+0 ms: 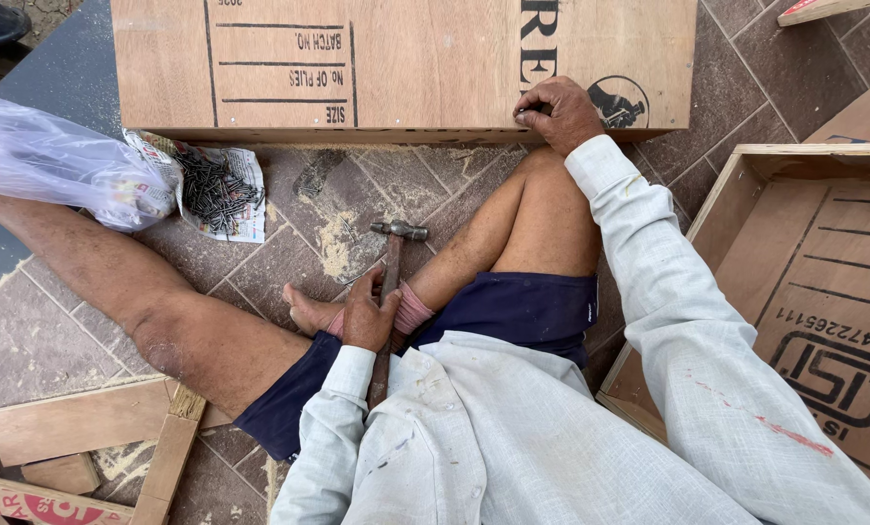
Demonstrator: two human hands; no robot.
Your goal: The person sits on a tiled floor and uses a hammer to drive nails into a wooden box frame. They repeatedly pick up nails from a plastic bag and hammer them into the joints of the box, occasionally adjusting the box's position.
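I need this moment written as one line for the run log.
left hand: grips hammer | right hand: fingers pinch at plywood box edge | nails on paper, left of hammer

Pale grey long-sleeved shirt (513,428), red streaks along the right sleeve (736,389); dark navy shorts (513,311); bare legs and feet.

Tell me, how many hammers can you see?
1. The hammer is held in the left hand, its metal head up over the paving near the bent knee. Others may be hidden.
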